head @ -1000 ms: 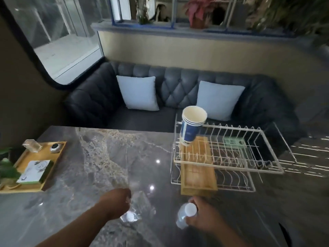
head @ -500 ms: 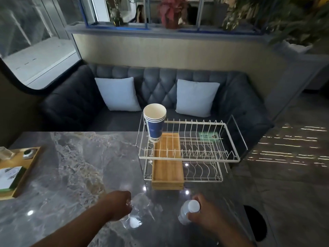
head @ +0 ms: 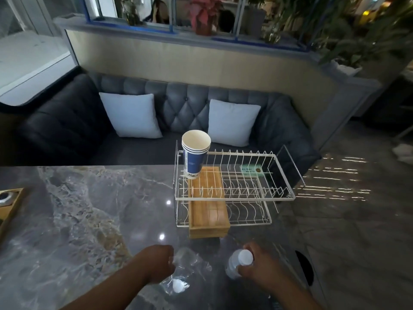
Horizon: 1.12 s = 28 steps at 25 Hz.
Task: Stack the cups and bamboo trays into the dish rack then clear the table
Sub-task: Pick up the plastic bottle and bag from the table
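A: Which step is in hand?

B: The stacking looks done. The nested paper cups [head: 195, 153] are seen standing in the white wire dish rack [head: 234, 198], well beyond both hands, and the bamboo trays [head: 209, 211] are lodged in the rack's lower tier just beyond the right hand, one end jutting over the worktop [head: 89, 220]. Clearing is judged to be the step now.

A: What is held?

B: The left hand [head: 156, 262] is closed on a crumpled clear plastic bottle [head: 185, 271], which lies against the worktop just right of it, its white cap toward the person. The right hand [head: 259, 267] is wrapped around a second clear bottle [head: 237, 264], white cap up, near the worktop's edge.

A: What does the next move call for?

B: Both bottles would need to be lifted clear and carried off. The crumpled one is likely to flex, so a firm hold is advised. No bin can be seen, so a destination cannot be told. A wooden tray [head: 9, 209] far left of the left hand may also need removing.
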Available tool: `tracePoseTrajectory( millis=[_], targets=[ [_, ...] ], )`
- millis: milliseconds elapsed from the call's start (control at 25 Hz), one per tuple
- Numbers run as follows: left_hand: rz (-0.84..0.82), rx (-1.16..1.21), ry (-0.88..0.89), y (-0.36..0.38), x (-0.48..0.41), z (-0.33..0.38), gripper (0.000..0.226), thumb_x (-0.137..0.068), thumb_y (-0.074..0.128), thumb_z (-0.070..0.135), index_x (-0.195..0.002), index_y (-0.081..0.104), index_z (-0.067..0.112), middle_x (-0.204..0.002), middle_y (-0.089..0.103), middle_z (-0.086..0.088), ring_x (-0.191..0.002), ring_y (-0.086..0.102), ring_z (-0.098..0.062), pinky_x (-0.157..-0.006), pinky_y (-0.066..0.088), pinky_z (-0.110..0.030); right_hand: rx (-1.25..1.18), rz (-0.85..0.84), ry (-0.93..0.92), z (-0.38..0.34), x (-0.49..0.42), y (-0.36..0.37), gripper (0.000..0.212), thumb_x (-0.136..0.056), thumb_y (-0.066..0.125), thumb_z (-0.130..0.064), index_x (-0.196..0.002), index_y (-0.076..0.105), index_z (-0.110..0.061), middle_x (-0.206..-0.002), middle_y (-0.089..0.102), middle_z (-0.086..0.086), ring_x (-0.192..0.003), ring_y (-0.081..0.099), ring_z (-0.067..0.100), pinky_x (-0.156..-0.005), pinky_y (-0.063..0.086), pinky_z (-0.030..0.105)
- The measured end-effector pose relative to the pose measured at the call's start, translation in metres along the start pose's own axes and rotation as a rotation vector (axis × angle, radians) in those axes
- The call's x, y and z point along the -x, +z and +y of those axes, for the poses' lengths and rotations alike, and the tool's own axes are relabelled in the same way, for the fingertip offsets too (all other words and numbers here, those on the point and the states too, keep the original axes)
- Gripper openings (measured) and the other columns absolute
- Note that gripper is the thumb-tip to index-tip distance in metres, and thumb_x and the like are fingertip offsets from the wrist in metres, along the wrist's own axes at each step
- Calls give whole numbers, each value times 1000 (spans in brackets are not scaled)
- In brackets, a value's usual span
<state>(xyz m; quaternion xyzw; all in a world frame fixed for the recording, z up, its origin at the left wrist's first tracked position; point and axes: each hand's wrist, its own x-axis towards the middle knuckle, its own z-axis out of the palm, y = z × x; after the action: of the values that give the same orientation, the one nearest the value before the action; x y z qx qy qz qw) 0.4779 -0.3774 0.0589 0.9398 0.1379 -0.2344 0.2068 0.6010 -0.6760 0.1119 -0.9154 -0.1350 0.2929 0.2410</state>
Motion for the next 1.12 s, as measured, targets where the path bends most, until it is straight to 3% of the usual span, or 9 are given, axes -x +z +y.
tracePoseTrajectory(
  millis=[240, 400, 560, 680, 760, 840, 960, 1120],
  targets=[
    [-30, 39, 52, 7, -12, 8, 23, -82, 55, 51, -71, 44, 34, -106, 69, 5, -102, 64, -19, -81, 48, -28, 28, 36, 54, 7, 13, 4, 61, -72, 78, -37, -127, 51, -31, -115, 62, -5, -95, 61, 10, -71, 44, 16],
    [0, 9, 120, 13, -18, 25, 15, -88, 54, 47, -89, 53, 32, -114, 70, 1, -108, 64, -21, -82, 46, -28, 37, 69, 72, 14, 18, -2, 58, -67, 76, -42, -119, 52, -35, -112, 63, -7, -96, 63, 13, -82, 52, 31],
    [29, -20, 126, 18, -23, 42, 31, -94, 51, 48, -108, 62, 23, -118, 71, -3, -113, 64, -23, -84, 47, -28, 39, 97, 89, 34, 18, -11, 56, -61, 73, -49, -112, 51, -40, -105, 65, -8, -91, 64, 12, -80, 53, 31],
    [-5, 29, 129, 19, -25, 64, 17, -97, 51, 44, -88, 53, 30, -117, 70, -4, -110, 64, -23, -83, 45, -27, 20, 100, 76, 59, 14, -22, 58, -61, 74, -49, -113, 51, -40, -107, 64, -9, -91, 63, 9, -83, 54, 31],
    [-13, 37, 96, 20, -29, 86, 28, -97, 51, 42, -73, 39, 32, -115, 71, -4, -108, 65, -23, -82, 45, -27, 2, 84, 59, 80, 9, -34, 62, -62, 74, -51, -118, 51, -39, -113, 63, -9, -97, 64, 11, -88, 54, 32],
    [-15, 23, 70, 20, -33, 112, 31, -98, 50, 42, -72, 36, 32, -115, 71, -3, -108, 65, -22, -82, 44, -27, -34, 51, 37, 102, 2, -47, 66, -63, 74, -51, -123, 50, -37, -115, 64, -7, -100, 65, 13, -90, 54, 34],
    [5, 3, 16, 25, -40, 159, 25, -97, 48, 40, -74, 40, 31, -118, 70, -2, -109, 64, -22, -80, 44, -27, -81, 33, 4, 141, -6, -75, 60, -64, 75, -49, -118, 50, -40, -111, 64, -9, -97, 65, 10, -86, 54, 29],
    [82, -41, -66, 36, -45, 233, 10, -94, 49, 40, -89, 51, 32, -111, 70, 2, -109, 65, -20, -80, 43, -25, -138, 7, -43, 202, -13, -118, 54, -68, 78, -45, -111, 46, -44, -102, 61, -15, -83, 59, -5, -64, 42, 7]
  ],
)
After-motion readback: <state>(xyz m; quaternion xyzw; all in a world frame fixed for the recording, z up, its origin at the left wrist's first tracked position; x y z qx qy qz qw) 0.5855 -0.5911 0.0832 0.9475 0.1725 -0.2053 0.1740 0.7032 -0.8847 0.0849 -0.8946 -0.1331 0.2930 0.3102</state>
